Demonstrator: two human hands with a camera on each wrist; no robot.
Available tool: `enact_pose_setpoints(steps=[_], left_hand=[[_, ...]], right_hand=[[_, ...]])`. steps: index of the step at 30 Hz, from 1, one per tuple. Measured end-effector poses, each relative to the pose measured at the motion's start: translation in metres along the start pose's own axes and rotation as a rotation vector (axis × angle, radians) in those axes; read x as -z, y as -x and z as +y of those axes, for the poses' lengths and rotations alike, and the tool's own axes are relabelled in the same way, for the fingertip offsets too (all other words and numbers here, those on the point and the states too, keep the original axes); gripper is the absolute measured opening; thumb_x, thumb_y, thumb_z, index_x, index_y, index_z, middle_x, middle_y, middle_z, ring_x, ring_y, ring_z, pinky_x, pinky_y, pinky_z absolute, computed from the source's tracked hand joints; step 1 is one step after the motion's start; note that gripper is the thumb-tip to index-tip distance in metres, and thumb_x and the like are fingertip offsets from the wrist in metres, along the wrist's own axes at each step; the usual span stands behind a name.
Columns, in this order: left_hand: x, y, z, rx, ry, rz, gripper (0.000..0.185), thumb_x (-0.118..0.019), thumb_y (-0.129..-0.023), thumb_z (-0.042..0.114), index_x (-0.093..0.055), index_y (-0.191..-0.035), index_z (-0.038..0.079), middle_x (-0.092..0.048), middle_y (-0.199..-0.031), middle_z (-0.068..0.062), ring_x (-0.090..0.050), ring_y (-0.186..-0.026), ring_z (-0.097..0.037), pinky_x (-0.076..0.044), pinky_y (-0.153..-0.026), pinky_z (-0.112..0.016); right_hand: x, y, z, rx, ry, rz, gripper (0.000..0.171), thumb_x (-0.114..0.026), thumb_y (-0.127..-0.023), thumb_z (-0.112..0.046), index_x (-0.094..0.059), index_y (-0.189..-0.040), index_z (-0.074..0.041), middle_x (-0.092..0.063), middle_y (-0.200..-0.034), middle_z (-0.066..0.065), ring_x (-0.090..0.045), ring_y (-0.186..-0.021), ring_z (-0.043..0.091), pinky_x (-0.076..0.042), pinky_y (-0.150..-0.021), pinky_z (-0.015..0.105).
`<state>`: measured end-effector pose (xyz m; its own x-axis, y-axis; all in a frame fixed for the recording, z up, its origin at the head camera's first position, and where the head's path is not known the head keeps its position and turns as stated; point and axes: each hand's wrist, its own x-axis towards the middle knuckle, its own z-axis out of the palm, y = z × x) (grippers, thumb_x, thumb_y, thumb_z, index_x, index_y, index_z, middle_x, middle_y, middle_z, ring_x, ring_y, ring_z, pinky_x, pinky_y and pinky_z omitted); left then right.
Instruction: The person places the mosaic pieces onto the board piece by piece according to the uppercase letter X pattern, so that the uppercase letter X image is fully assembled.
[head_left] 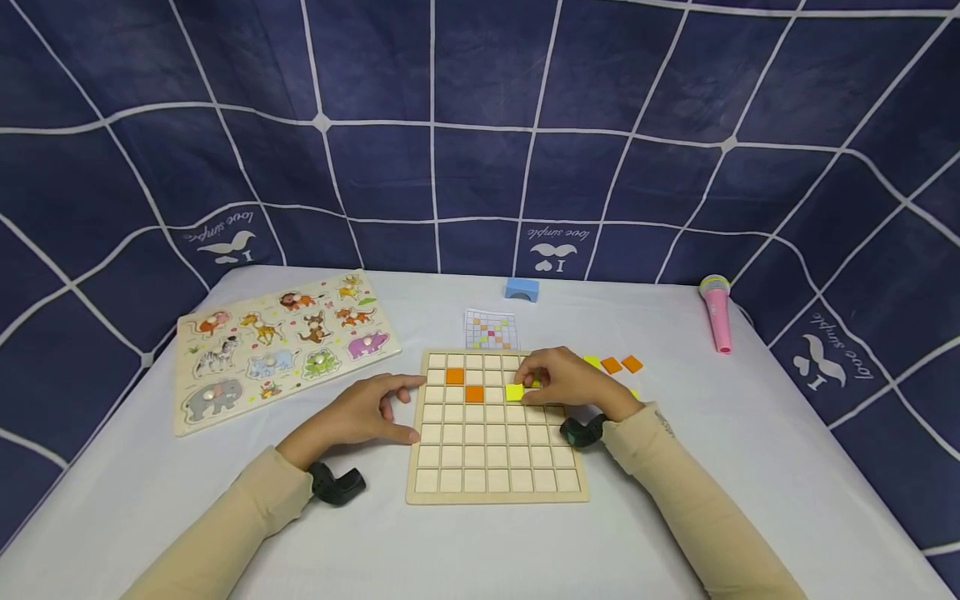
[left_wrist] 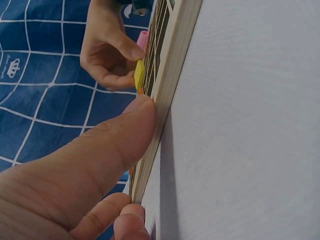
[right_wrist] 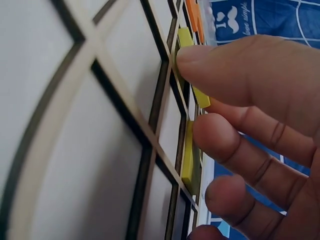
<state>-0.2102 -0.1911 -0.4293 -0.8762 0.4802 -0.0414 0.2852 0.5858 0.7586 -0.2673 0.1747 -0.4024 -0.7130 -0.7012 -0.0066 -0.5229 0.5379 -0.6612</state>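
Nearest the camera, two cream sleeves reach in over the white table (head_left: 750, 433), a black wrist camera on each arm. The left hand (head_left: 360, 412) lies relaxed and holds nothing, its thumb tip resting against the left edge of the wooden grid board (head_left: 495, 487); the left wrist view shows that thumb (left_wrist: 135, 125) right on the rim. That looks like a steadying touch, and it is worth having, so the board cannot slide while a piece goes in.

Over the upper middle of the board, the right hand (head_left: 566, 383) pinches a yellow tile (head_left: 514, 392) between thumb and fingers, the tile sitting at a cell in the third row, a couple of cells to the right of the second orange tile (head_left: 474, 393). A first orange tile (head_left: 454, 376) sits a row higher and one column left. From the right wrist view the yellow tile (right_wrist: 186, 42) looks tilted, one edge down at the cell, not yet flat as far as I can judge. To seat it well: square its edges to the wooden ribs, lower it level, then press gently with a fingertip.

Further out, spare yellow and orange tiles (head_left: 611, 364) lie just beyond the board's right corner. A small pattern card (head_left: 491, 330) sits behind the board, a blue block (head_left: 522, 288) beyond that, an animal puzzle (head_left: 277, 342) to the left, a pink toy microphone (head_left: 717, 312) far right, and a dark blue checked cloth (head_left: 480, 125) behind it all
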Motion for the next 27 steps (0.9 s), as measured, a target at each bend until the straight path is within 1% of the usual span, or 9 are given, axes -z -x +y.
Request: enact_pose_setpoints(steps=[9, 15, 21, 27], left_hand=[[0.0, 0.0, 0.0, -0.002, 0.0, -0.002, 0.084, -0.099, -0.079, 0.023, -0.061, -0.15, 0.0, -0.06, -0.11, -0.004, -0.055, -0.077, -0.018, -0.046, -0.069, -0.028], [0.0, 0.0, 0.001, -0.006, -0.007, 0.003, 0.084, -0.099, -0.078, 0.023, -0.062, -0.15, 0.0, -0.06, -0.109, -0.004, -0.055, -0.077, -0.018, -0.046, -0.068, -0.028], [0.0, 0.0, 0.001, -0.004, -0.004, 0.004, 0.085, -0.099, -0.078, 0.024, -0.062, -0.15, 0.0, -0.06, -0.109, -0.004, -0.056, -0.077, -0.018, -0.046, -0.068, -0.028], [0.001, 0.001, 0.001, 0.001, -0.007, 0.005, 0.085, -0.099, -0.078, 0.024, -0.062, -0.15, 0.001, -0.06, -0.11, -0.004, -0.055, -0.077, -0.018, -0.045, -0.068, -0.028]], right_hand=[[-0.001, -0.001, -0.004, -0.015, 0.036, -0.003, 0.015, -0.088, -0.088, -0.004, -0.077, -0.099, -0.004, -0.064, -0.087, -0.001, -0.049, -0.071, 0.01, -0.043, -0.068, 0.026], [0.0, -0.001, -0.005, -0.023, 0.034, -0.012, 0.015, -0.088, -0.087, -0.003, -0.077, -0.099, -0.004, -0.063, -0.085, -0.002, -0.048, -0.072, 0.01, -0.041, -0.069, 0.026], [0.002, 0.0, -0.006, -0.039, 0.025, -0.023, 0.017, -0.088, -0.087, -0.005, -0.079, -0.101, -0.004, -0.065, -0.087, -0.001, -0.05, -0.073, 0.011, -0.043, -0.07, 0.026], [0.009, 0.007, -0.002, -0.054, 0.002, 0.011, 0.016, -0.088, -0.089, -0.006, -0.081, -0.104, -0.004, -0.066, -0.09, -0.001, -0.049, -0.074, 0.013, -0.041, -0.07, 0.027]])
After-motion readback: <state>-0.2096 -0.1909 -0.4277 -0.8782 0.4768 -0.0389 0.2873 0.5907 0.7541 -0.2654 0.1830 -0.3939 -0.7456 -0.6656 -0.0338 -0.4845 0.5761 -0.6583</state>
